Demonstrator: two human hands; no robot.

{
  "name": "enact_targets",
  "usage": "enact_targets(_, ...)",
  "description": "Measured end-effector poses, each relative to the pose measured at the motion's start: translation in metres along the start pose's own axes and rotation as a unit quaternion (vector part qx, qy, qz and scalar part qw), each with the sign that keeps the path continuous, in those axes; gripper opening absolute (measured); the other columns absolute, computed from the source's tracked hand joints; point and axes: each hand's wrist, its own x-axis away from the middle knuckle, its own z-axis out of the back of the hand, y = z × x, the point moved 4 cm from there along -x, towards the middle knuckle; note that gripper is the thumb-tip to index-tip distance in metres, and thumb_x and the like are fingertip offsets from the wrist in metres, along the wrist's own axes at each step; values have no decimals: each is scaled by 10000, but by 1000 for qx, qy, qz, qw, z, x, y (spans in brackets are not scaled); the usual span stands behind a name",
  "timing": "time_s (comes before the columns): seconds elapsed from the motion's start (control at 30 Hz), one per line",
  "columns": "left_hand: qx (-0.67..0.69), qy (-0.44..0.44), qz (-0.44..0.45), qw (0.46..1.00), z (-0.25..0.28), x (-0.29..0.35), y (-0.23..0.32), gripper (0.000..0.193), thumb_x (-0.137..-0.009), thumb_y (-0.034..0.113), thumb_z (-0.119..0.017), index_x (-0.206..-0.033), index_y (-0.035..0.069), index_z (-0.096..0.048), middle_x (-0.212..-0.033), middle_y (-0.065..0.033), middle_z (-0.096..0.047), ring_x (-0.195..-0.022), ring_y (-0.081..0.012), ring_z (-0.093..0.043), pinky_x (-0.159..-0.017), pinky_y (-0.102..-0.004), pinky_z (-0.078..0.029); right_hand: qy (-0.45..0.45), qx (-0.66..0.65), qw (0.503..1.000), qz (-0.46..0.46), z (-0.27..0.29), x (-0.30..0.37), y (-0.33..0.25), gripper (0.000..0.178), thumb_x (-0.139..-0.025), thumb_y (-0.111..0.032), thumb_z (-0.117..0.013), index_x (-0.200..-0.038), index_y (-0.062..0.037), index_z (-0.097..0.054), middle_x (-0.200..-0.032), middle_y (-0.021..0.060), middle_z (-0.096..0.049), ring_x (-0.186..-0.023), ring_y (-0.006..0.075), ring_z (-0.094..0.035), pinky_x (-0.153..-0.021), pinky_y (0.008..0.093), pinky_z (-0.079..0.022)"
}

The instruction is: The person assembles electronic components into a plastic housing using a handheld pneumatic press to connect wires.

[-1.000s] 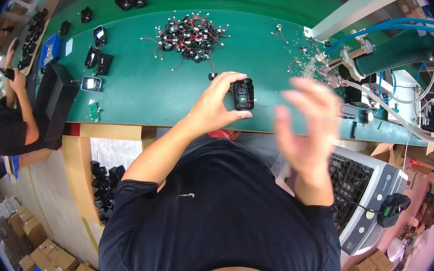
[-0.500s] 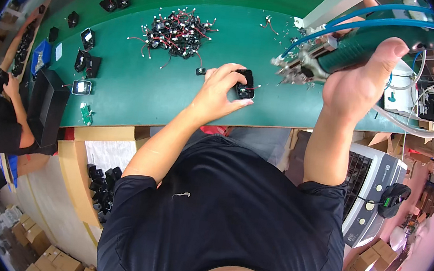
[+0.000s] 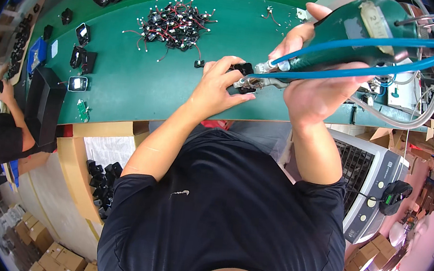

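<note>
My left hand (image 3: 211, 88) is closed round a small black plastic housing (image 3: 243, 68) on the green bench, fingers over its far edge and thumb along its near side. Gripped in my right hand (image 3: 314, 95) is a green pneumatic tool (image 3: 340, 21) with blue air hoses (image 3: 364, 42). Its metal nose sits over the housing and hides most of the inside; whether it touches cannot be made out. Just left of my left fingers lies a small black part (image 3: 199, 64) with a red lead. Farther back is a pile of black parts with red-and-black wires (image 3: 175, 28).
Several black housings (image 3: 82, 34) stand along the bench's left side, near a black tray (image 3: 46, 101) and a green circuit board (image 3: 82, 111). Small loose bits lie at the back right. A co-worker's arm (image 3: 16, 109) is at far left. A grey-white appliance (image 3: 374, 199) stands at my right.
My right hand has brought the pneumatic tool down and leftward, so its nose is now at the black housing. My left hand has stayed on the housing. The view has shifted slightly.
</note>
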Motion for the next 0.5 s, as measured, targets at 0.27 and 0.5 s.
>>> enact_targets(0.27, 2, -7, 13, 1000, 4, -2, 5, 506, -642, 287, -953, -1052, 91, -732, -1272, -88, -627, -1158, -280, -599, -947, -422, -426, -3, 5, 1000, -19, -1, 6, 6, 1212, -769, -987, -385, -1320, 86, -500, -727, 117, -608, -615, 222, -641, -571, 303, -550)
enact_targets(0.5, -1, -4, 21, 1000, 5, -2, 5, 430, -670, 319, -930, -974, 83, -736, -1256, -75, -623, -1179, -254, -584, -947, -419, -412, -5, -2, 1000, -18, 0, 5, 4, 1198, -782, -975, -395, -1326, 88, -490, -737, 118, -612, -621, 217, -644, -560, 296, -545)
